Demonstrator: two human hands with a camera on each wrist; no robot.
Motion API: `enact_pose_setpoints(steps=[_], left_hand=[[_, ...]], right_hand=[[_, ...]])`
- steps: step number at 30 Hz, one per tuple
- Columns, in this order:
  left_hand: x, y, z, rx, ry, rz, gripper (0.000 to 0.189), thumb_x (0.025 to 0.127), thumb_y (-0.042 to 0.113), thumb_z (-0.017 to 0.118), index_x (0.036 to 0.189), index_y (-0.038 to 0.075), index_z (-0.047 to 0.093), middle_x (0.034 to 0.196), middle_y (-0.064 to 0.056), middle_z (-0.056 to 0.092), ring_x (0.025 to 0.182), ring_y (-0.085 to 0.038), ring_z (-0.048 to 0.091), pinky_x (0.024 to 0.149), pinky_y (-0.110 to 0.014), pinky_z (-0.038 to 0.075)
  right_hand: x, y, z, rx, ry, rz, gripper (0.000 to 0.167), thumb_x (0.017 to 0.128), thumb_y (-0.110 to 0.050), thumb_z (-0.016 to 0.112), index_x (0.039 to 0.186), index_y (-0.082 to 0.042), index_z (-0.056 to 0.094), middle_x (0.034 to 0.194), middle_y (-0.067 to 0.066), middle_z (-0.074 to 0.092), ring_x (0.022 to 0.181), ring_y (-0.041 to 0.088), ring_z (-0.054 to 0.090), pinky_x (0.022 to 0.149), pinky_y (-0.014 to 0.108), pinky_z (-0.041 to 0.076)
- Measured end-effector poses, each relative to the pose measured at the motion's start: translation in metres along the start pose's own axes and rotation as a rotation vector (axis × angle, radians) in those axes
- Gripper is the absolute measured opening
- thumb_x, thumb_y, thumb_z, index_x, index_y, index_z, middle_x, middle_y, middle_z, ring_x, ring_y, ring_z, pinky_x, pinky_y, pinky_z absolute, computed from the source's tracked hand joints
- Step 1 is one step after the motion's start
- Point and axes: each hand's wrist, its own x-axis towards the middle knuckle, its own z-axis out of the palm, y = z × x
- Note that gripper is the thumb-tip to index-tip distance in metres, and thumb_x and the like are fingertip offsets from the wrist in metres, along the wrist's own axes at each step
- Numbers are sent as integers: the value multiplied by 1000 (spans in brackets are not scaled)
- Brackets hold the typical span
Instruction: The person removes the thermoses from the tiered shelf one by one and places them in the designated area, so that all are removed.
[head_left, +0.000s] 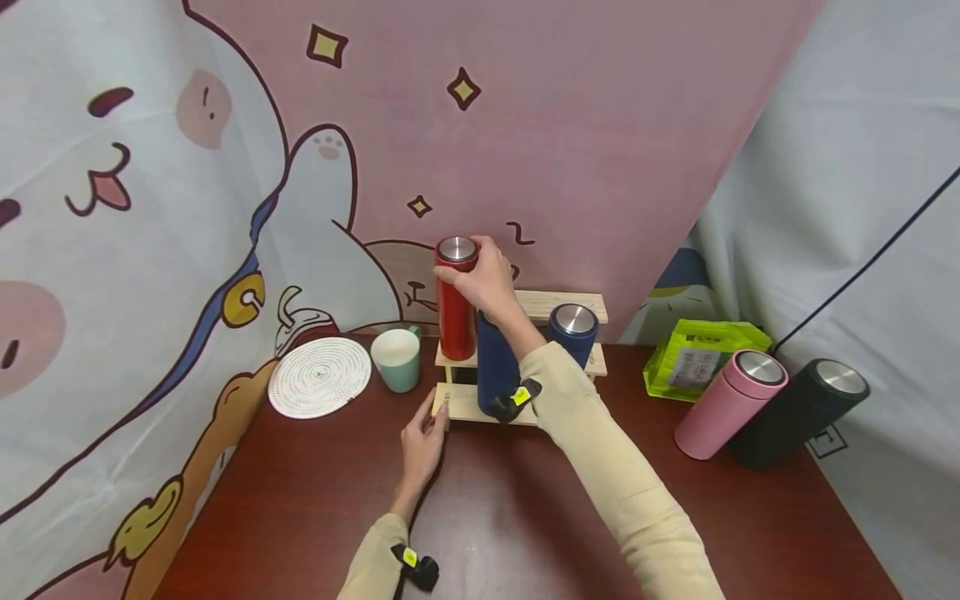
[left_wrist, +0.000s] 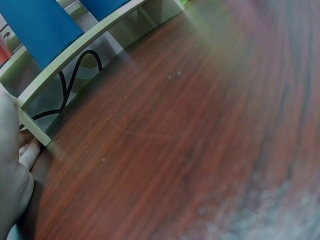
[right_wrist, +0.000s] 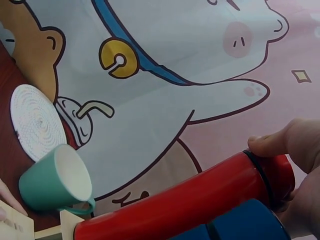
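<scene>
My right hand point(head_left: 487, 275) grips a red thermos flask point(head_left: 456, 325) round its top, thumb on the near side, below the steel lid disc. The flask is upright, its base at the left end of the middle step of a pale wooden stepped rack point(head_left: 463, 404). My left hand point(head_left: 422, 446) holds the left end of the rack's lowest step, with fingers point(left_wrist: 31, 154) behind the end board in the left wrist view. A dark blue flask point(head_left: 495, 367) stands on the lowest step, partly hidden by my right arm. Another blue flask point(head_left: 576, 329) stands farther right on the rack.
Left of the rack are a mint green mug point(head_left: 400, 373) and a round white woven mat point(head_left: 315, 379). To the right stand a bright green bag point(head_left: 697, 354), a pink flask point(head_left: 723, 417) and a black flask point(head_left: 787, 421). A printed cloth point(head_left: 600, 150) hangs behind. A black cable point(left_wrist: 76, 75) loops behind the rack.
</scene>
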Motion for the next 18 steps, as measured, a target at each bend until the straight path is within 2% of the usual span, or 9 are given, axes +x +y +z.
enact_pose_setpoints(steps=[9, 18], left_hand=[[2, -3, 0, -1, 4, -5, 45, 99, 26, 68, 143, 18, 61, 135, -10, 66, 108, -20, 70, 91, -28, 58], [1, -2, -1, 9, -7, -8, 46, 100, 28, 67, 144, 15, 59, 139, -10, 63, 114, -22, 68, 94, -35, 57]], right_hand=[[2, 7, -15, -63, 54, 6, 75, 85, -32, 82, 144, -2, 47, 135, 19, 60, 125, 34, 58, 106, 46, 51], [-1, 12, -36, -48, 60, 44, 79, 86, -37, 80, 148, -4, 44, 139, 19, 57, 127, 33, 57, 106, 48, 51]])
